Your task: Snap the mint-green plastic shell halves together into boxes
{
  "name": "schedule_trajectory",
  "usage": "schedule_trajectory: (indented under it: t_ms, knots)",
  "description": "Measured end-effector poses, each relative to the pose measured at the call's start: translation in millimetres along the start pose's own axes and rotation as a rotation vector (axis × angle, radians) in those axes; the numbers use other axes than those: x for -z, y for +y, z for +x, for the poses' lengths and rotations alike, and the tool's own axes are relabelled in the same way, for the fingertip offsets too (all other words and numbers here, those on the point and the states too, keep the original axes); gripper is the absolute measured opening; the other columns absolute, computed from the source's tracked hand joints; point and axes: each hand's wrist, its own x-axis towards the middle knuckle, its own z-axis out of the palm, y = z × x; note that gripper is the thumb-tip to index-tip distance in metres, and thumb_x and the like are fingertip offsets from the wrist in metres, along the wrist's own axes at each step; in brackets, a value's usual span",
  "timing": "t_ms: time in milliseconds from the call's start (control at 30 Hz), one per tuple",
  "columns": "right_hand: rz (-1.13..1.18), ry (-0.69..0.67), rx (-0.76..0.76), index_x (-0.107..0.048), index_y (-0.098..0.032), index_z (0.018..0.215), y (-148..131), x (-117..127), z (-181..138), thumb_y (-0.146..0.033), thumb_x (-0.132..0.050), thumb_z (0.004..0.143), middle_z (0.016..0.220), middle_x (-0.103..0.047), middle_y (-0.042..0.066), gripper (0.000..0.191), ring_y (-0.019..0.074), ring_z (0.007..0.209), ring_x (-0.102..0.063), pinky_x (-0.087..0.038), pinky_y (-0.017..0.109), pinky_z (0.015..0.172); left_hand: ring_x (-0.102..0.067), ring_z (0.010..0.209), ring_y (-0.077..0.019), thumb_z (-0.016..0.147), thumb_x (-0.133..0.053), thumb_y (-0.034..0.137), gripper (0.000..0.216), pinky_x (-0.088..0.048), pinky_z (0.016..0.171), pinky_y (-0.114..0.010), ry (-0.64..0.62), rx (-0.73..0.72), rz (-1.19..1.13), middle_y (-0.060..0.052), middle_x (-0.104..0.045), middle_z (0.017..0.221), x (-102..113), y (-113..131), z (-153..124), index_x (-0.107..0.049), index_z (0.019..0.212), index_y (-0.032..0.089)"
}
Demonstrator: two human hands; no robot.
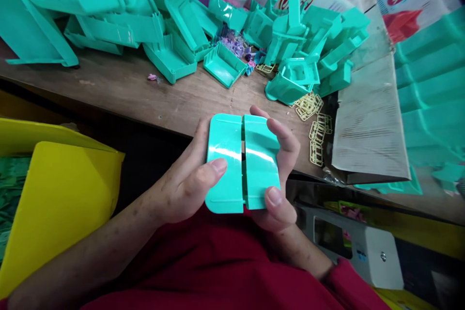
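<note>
Two turquoise plastic panels with rounded outer corners are held side by side above my lap, a narrow gap running between them. My left hand grips the left panel, its thumb lying on the top face and the other fingers hidden underneath. Around the right panel closes my right hand, thumb near the lower corner and fingers at the right edge. The panels look joined or nearly touching near the lower end of the gap; I cannot tell which.
On the wooden table lie heaped turquoise plastic parts, small purple pieces and cream-coloured frames. A cardboard flap stands at the right. A yellow bin is at my left, a grey machine lower right.
</note>
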Motion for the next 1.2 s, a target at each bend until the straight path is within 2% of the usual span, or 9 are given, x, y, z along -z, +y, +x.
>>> schedule_trajectory:
  t_ms: [67,200,433,633,800,867,967,1100,1200]
  knots:
    - [-0.126,-0.021,0.095,-0.059,-0.064,0.165,7.5,1.5,1.0,-0.060,-0.089,0.090,0.191,-0.058,-0.007,0.081,0.0605,0.185,-0.048,-0.047,0.097,0.140,-0.077,0.143,-0.0420,0.113,-0.079,0.053,0.050,-0.061,0.133,-0.069,-0.027,-0.034,0.009,-0.005,-0.079,0.160,3.2,-2.5,1.6,-0.070,0.160,0.040]
    - [-0.365,-0.085,0.215,-0.035,-0.065,0.178,21.8,2.9,2.8,-0.033,-0.100,0.074,0.198,-0.046,-0.001,0.126,0.0610,0.181,-0.053,-0.055,0.090,0.137,-0.076,0.144,-0.0418,0.115,-0.078,0.054,0.053,-0.059,0.133,-0.070,-0.087,-0.117,0.014,-0.008,-0.077,0.163,9.4,-6.8,6.5,-0.066,0.164,0.037]
    - [-0.551,-0.102,0.227,-0.009,-0.068,0.187,27.0,0.3,3.8,-0.033,-0.100,0.076,0.198,-0.042,0.006,0.148,0.0663,0.179,-0.052,-0.056,0.097,0.129,-0.074,0.150,-0.0410,0.116,-0.080,0.054,0.056,-0.058,0.133,-0.065,-0.096,-0.171,0.021,-0.007,-0.074,0.170,7.9,-4.1,6.0,-0.065,0.167,0.036]
    - [-0.400,-0.150,0.197,-0.025,-0.067,0.180,26.8,6.2,4.0,-0.022,-0.097,0.071,0.198,-0.042,0.000,0.138,0.0654,0.185,-0.045,-0.052,0.095,0.137,-0.076,0.147,-0.0406,0.117,-0.075,0.053,0.053,-0.061,0.134,-0.068,-0.043,-0.106,0.044,-0.008,-0.077,0.164,6.9,-4.4,1.0,-0.064,0.167,0.038]
    - [-0.494,-0.073,0.217,-0.014,-0.073,0.183,37.1,0.5,1.3,-0.018,-0.097,0.070,0.202,-0.034,0.002,0.150,0.0678,0.185,-0.043,-0.057,0.099,0.129,-0.072,0.155,-0.0418,0.117,-0.074,0.053,0.058,-0.059,0.140,-0.071,-0.022,-0.075,0.112,-0.009,-0.072,0.171,2.0,-2.3,-6.4,-0.058,0.171,0.037]
    - [-0.498,-0.023,0.212,-0.007,-0.079,0.184,41.4,-1.6,-2.1,-0.019,-0.097,0.071,0.206,-0.026,-0.001,0.157,0.0694,0.186,-0.040,-0.059,0.100,0.126,-0.069,0.160,-0.0427,0.118,-0.073,0.056,0.066,-0.056,0.144,-0.072,-0.030,-0.101,0.163,-0.010,-0.067,0.176,1.5,-1.3,-9.6,-0.052,0.177,0.037]
    - [-0.486,-0.047,0.171,-0.004,-0.086,0.182,43.6,0.4,-6.8,-0.018,-0.098,0.070,0.210,-0.016,-0.007,0.162,0.0691,0.186,-0.041,-0.061,0.099,0.126,-0.067,0.161,-0.0435,0.119,-0.070,0.056,0.070,-0.056,0.143,-0.070,-0.067,-0.184,0.289,-0.011,-0.063,0.177,3.4,0.5,-12.5,-0.046,0.182,0.035]
    - [-0.466,-0.055,0.226,-0.008,-0.085,0.180,39.9,4.4,-6.5,-0.018,-0.099,0.067,0.207,-0.028,-0.006,0.160,0.0673,0.182,-0.048,-0.064,0.095,0.123,-0.070,0.147,-0.0396,0.121,-0.065,0.053,0.064,-0.062,0.131,-0.066,-0.056,-0.285,0.402,-0.012,-0.063,0.172,3.2,4.0,-14.7,-0.044,0.179,0.034]
    - [-0.395,-0.093,0.293,-0.017,-0.080,0.182,36.3,1.9,-3.8,-0.022,-0.099,0.068,0.205,-0.033,-0.006,0.152,0.0651,0.184,-0.047,-0.064,0.094,0.125,-0.068,0.144,-0.0413,0.121,-0.063,0.058,0.065,-0.059,0.131,-0.069,-0.004,-0.277,0.423,-0.014,-0.063,0.167,-1.6,7.4,-17.4,-0.045,0.177,0.031]
